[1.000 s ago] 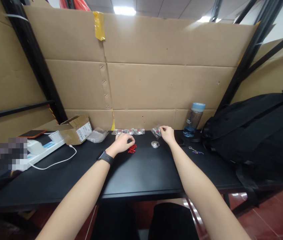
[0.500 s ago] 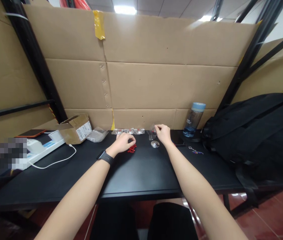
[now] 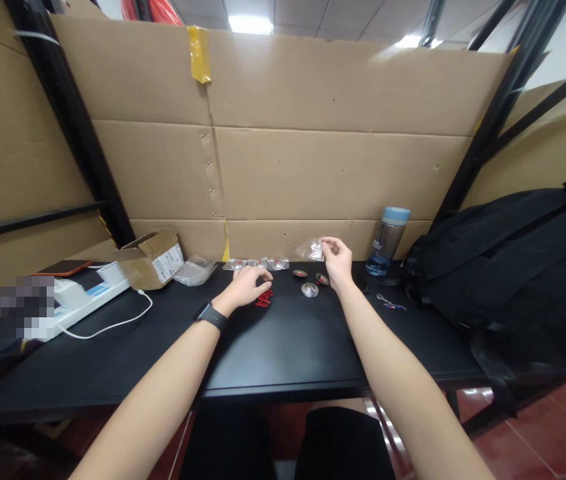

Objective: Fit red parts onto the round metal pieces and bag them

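Observation:
My right hand (image 3: 337, 259) pinches a crumpled clear plastic bag (image 3: 314, 250) above the back of the black table. Below it lie small round metal discs: a shiny domed one (image 3: 309, 290), one with a red centre (image 3: 299, 273), and a tilted one (image 3: 321, 279) close to my right wrist. My left hand (image 3: 249, 285) rests on the table with curved fingers, thumb and forefinger apart, nothing visible between them. A small bundle of red cord (image 3: 263, 299) lies beside its thumb. Behind it, several discs in clear wrappers (image 3: 277, 263) form a row, partly hidden by the hand.
An opened cardboard box (image 3: 150, 260), a clear plastic bag (image 3: 194, 271) and a white power strip (image 3: 80, 303) stand left. To the right are a blue-lidded bottle (image 3: 387, 241), a small keychain (image 3: 391, 303) and a black backpack (image 3: 517, 273). A cardboard wall (image 3: 313, 167) closes the back.
My right hand has lifted up and slightly right with the plastic bag. Two discs with red centres now lie on the table under it. My left hand has stayed in place.

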A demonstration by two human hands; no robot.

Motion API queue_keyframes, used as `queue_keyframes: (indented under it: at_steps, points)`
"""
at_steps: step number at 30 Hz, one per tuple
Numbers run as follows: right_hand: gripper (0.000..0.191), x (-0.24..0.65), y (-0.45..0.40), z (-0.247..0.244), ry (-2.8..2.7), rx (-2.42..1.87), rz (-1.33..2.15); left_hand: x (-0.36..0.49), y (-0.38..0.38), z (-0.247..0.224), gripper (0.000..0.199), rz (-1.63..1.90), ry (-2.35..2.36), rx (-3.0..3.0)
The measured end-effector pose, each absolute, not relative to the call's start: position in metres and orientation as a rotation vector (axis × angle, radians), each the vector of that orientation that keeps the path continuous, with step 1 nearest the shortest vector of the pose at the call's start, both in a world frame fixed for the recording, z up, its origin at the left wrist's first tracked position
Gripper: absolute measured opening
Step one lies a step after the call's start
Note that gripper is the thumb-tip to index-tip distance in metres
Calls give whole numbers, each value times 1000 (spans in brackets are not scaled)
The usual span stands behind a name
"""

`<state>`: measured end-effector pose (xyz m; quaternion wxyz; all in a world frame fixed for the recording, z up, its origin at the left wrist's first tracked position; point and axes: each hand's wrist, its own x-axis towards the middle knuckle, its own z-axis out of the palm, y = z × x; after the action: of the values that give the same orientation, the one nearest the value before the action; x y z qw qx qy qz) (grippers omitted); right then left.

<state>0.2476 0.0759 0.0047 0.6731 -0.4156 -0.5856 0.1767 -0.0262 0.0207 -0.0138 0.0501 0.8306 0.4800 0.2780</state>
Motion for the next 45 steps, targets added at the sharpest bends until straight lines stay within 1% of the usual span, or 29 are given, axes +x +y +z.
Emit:
queue_keyframes:
  at_steps: [4, 7, 9, 14, 16, 19, 21, 24, 26, 29, 31, 34, 37, 39, 41, 43, 45]
  points:
    - [39, 235, 66, 7, -1336, -859, 615, -23, 18, -13, 35, 1000, 1329, 2300]
    - [38, 220, 56, 8, -1305, -755, 814, -14, 15, -14, 49, 1017, 1136, 2012]
    - [41, 210, 50, 6, -1306, -728, 911, -6, 14, -15, 52, 1055, 1021, 1883]
    - [54, 191, 39, -5, -1525, -785, 1018, 2, 16, -13, 47, 1363, 991, 1723]
    - [55, 187, 38, -9, -1626, -777, 997, -4, 18, -12, 45, 1357, 998, 1742]
    - [53, 185, 38, -14, -1667, -766, 926, -14, 22, -11, 42, 1238, 998, 1839]
    - [50, 186, 40, -16, -1694, -756, 927, -17, 24, -12, 43, 1186, 994, 1859]
    - [34, 187, 41, -17, -1746, -739, 978, -19, 25, -13, 44, 1222, 987, 1842]
    - [27, 187, 41, -16, -1731, -759, 1008, -19, 26, -12, 40, 1269, 989, 1834]
    - [24, 187, 41, -16, -1686, -841, 1016, -22, 27, -10, 34, 1343, 986, 1802]
    - [21, 188, 43, -17, -1679, -881, 963, -26, 28, -9, 28, 1404, 1026, 1823]
    - [16, 189, 47, -21, -1711, -924, 854, -30, 26, -8, 19, 1464, 1261, 1965]
    - [12, 188, 49, -25, -1747, -998, 828, -31, 24, -8, 21, 1486, 1469, 2099]
    - [10, 186, 47, -26, -1720, -1018, 844, -30, 21, -7, 25, 1582, 1562, 2163]
    - [11, 184, 44, -24, -1650, -1012, 884, -29, 18, -4, 22, 1676, 1625, 2227]
    - [14, 182, 40, -21, -1570, -1009, 964, -27, 15, -1, 16, 1628, 1548, 2358]
    - [17, 180, 37, -19, -1518, -987, 1064, -23, 10, 1, 16, 1460, 1385, 2529]
